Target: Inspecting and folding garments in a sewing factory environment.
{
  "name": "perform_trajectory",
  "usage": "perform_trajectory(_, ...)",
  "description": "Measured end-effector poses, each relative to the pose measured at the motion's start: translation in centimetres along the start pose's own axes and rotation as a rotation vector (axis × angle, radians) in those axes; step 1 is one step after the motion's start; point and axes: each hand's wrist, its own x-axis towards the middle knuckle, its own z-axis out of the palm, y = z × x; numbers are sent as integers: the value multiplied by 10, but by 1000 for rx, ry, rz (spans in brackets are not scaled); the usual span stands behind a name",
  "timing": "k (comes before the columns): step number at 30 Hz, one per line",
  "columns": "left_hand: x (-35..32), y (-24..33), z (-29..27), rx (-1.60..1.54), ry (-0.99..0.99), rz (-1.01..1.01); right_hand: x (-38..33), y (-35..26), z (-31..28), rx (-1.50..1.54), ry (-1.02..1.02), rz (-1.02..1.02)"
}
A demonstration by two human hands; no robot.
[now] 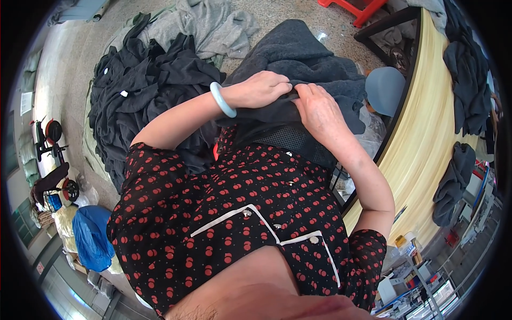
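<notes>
A dark grey knitted garment (pixel 298 50) lies spread across my lap and beyond it. My left hand (pixel 261 89), below a pale bangle (pixel 222 100), pinches the cloth with its fingers closed. Close beside it, my right hand (pixel 320 109) grips the same garment, thumb and fingers pressed together on a fold. The fingertips of both hands nearly meet, and the cloth between them is partly hidden. Below the hands, a black mesh surface (pixel 280 140) shows under the garment.
A large heap of dark garments (pixel 144 90) lies at my left, with light grey cloth (pixel 208 26) behind it. To the right stands a wooden-topped table (pixel 421 133) with dark garments (pixel 466 69) on it. A red plastic stool (pixel 357 9) and a grey-blue rounded object (pixel 385 90) are nearby.
</notes>
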Motion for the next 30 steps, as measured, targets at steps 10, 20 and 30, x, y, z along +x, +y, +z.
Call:
perform_trajectory(10,-13,11,6,326,-36,28,2,10,3,64,-9,-23)
perform_trajectory(20,-11,6,17,316,26,-20,-1,11,4,101,-29,-18)
perform_trajectory(30,-12,5,15,275,146,173,2,18,-2,231,48,-89)
